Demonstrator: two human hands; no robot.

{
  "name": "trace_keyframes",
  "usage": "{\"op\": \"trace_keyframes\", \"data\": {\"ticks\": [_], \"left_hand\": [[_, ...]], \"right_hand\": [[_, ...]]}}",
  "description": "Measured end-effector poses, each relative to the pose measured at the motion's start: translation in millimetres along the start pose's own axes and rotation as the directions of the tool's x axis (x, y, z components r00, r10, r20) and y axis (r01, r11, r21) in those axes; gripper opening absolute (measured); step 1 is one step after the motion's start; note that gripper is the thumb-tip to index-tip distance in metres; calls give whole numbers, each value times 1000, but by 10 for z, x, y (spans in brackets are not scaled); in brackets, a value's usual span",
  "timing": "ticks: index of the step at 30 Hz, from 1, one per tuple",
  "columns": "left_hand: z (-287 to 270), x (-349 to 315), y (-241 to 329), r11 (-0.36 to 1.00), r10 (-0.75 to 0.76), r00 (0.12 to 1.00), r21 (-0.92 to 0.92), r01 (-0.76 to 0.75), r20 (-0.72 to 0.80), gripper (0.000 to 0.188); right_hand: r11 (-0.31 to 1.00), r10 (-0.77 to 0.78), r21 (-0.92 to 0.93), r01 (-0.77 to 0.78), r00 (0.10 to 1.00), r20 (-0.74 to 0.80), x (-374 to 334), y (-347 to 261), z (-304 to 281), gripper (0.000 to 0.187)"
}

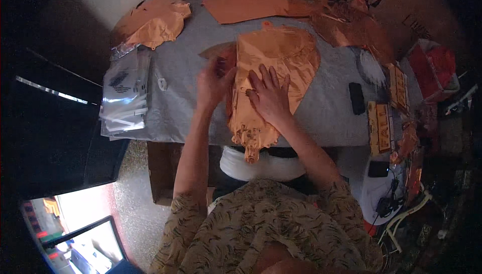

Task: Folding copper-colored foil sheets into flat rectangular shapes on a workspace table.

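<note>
the right hand (268, 95) lies flat and unclenched on the copper foil balloon (281, 68) at the middle of the grey table (326, 108), while the left hand (213, 80) pinches its folded left edge, so smoothing outward from the palm toward that pinch would likely keep the fold crisp.

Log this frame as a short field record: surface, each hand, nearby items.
Surface: grey cloth-covered table
Left hand: at the left edge of the flat orange foil balloon
Right hand: palm down, fingers spread on the balloon
Left of table: stack of clear plastic bags
Far edge: more orange foil balloons
Right: small black rectangular object
</note>
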State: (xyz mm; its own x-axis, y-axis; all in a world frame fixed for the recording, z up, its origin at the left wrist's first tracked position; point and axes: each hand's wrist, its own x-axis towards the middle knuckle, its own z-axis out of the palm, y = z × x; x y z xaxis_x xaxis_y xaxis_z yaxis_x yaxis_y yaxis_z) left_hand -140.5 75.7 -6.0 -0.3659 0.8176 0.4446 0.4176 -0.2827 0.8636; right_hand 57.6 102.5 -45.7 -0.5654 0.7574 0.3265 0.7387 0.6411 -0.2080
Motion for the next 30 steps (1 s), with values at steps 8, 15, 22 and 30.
{"op": "trace_keyframes", "data": {"ticks": [8,15,22,30], "left_hand": [[86,147,-91,912,251,841,174,-371,480,35],[209,270,-307,721,324,647,262,-641,691,44],[267,331,-451,794,229,698,285,-537,678,51],[350,360,-372,854,271,686,160,-495,675,50]], "right_hand": [[1000,-21,-20,22,999,27,16,-19,-1,52],[999,-52,-9,51,996,-69,0,10,52,47],[999,-46,4,46,999,-29,16,13,0,50],[998,-62,25,63,998,-13,14,44,-13,57]]}}
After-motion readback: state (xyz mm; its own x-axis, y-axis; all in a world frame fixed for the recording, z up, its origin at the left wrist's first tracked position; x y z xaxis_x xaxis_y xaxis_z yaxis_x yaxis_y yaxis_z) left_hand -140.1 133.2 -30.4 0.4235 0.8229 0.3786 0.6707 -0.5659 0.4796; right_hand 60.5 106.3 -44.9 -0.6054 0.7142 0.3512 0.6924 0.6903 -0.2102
